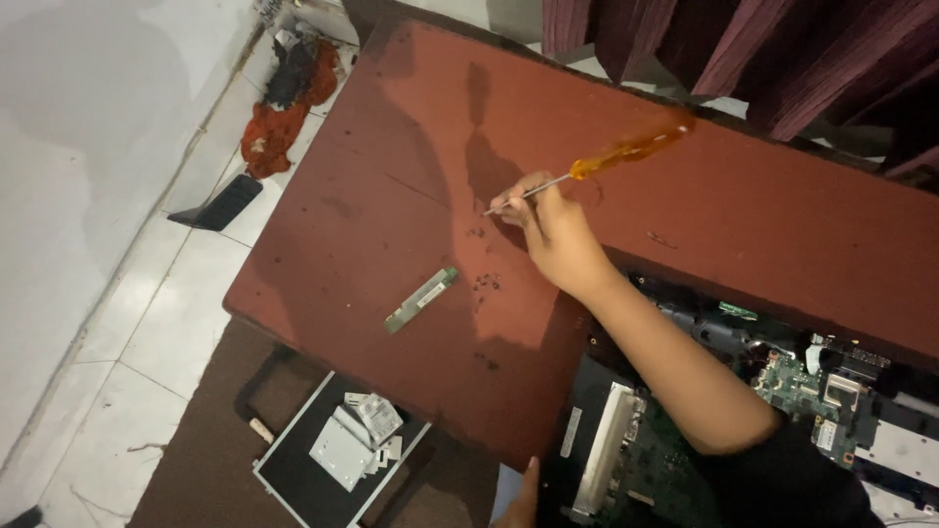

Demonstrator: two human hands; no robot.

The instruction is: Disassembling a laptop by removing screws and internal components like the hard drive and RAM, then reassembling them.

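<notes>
My right hand [553, 230] reaches out over a red-brown table [411, 147] and pinches the metal shaft of a screwdriver [634, 147] with a clear orange handle. The tip points down-left, close to the tabletop. Small dark screws [484, 284] lie scattered just below the hand. A narrow green circuit strip [421, 300] rests on the table left of them. Only part of my left hand [521, 499] shows at the bottom edge, against the corner of an opened laptop chassis [812, 381] with its circuit board bared. Its grip is hidden.
On the brown mat below the table lies a black panel [337, 450] with white metal parts on it. A black flat object [217, 205] and a red-orange cloth [279, 117] lie on the tiled floor at left. Dark curtains [782, 49] hang behind.
</notes>
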